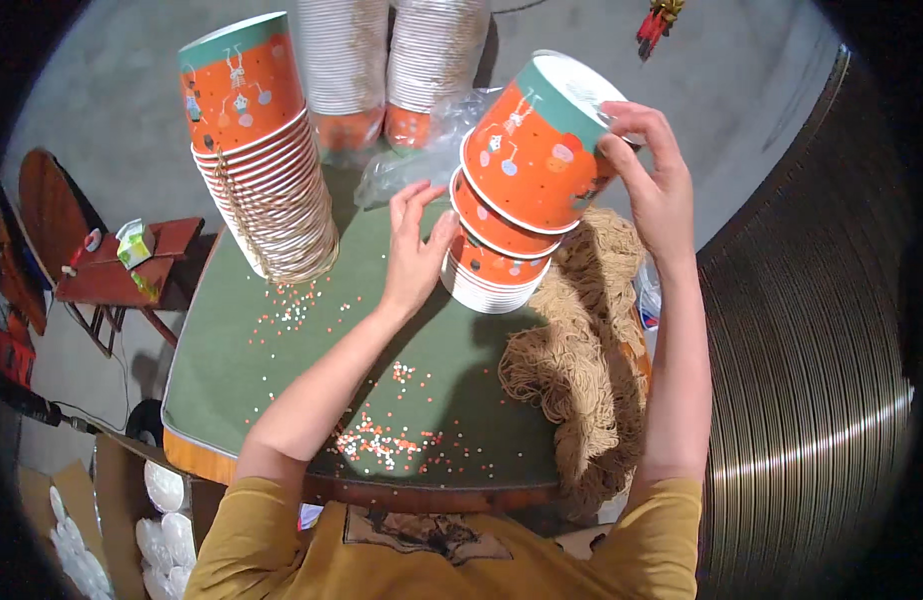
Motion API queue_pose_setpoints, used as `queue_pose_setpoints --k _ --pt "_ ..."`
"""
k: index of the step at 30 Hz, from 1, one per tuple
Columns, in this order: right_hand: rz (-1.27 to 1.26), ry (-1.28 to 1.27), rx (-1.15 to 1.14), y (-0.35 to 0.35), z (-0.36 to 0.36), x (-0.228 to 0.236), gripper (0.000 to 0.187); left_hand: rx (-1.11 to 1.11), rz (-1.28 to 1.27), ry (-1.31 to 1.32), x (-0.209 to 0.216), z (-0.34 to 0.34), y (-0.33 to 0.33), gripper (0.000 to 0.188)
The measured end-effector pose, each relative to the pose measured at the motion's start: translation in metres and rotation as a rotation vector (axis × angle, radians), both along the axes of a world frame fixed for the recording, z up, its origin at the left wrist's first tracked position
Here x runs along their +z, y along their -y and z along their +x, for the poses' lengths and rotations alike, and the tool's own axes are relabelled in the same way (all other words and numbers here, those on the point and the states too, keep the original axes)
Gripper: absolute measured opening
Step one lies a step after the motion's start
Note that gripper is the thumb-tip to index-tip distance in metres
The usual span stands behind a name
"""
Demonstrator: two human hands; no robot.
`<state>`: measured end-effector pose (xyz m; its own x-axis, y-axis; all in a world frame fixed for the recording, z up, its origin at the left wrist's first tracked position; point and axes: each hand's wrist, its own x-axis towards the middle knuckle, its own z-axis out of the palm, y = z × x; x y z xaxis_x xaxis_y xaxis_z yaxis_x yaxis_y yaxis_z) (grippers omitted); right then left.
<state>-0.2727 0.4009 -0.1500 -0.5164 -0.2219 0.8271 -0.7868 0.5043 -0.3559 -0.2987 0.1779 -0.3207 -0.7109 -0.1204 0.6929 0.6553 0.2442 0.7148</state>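
Orange paper with a green band, that's the top bucket (532,165), base-up at the head of a short stack (494,290) on the right-centre of the surface (217,350), and the right hand (662,190) has it by the base edge, thumb against the wall, fingers curled over, some of them hard to make out behind. Over on the other side, the left hand (417,255) is spread and loosely curved, thumb beside the lower rims; whether it touches them, I cannot tell. Beneath the top bucket, the next one shows only a strip of orange, the rest nested out of sight. Right alongside, a heap of tan string (602,400) hangs over the near edge, partly covered by the right forearm. Across to the left stands a taller stack (272,200), string looped round its rims. Orange and white confetti (392,440) is sprinkled between the arms. Behind, clear plastic (392,178) lies crumpled near two wrapped stacks (347,65), their far ends cut off by the frame. Far left, a brown chair (97,280) carries a green-and-white packet (135,245); below, a cardboard box (117,515) of white rounds (164,487) fades into the dark rim.
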Motion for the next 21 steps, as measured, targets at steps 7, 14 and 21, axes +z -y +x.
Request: queue_pose_setpoints --k 7,14,21 --pt "-0.105 -0.291 -0.091 -0.023 0.084 -0.025 0.014 -0.483 0.283 0.100 0.089 0.056 -0.012 0.031" --pt "-0.151 -0.024 -0.241 -0.008 0.164 -0.115 0.019 -0.983 0.650 0.447 0.092 0.101 0.000 0.032" --pt "-0.252 0.394 -0.199 0.021 0.167 -0.157 0.023 -0.782 0.351 0.543 0.063 0.116 0.035 0.015"
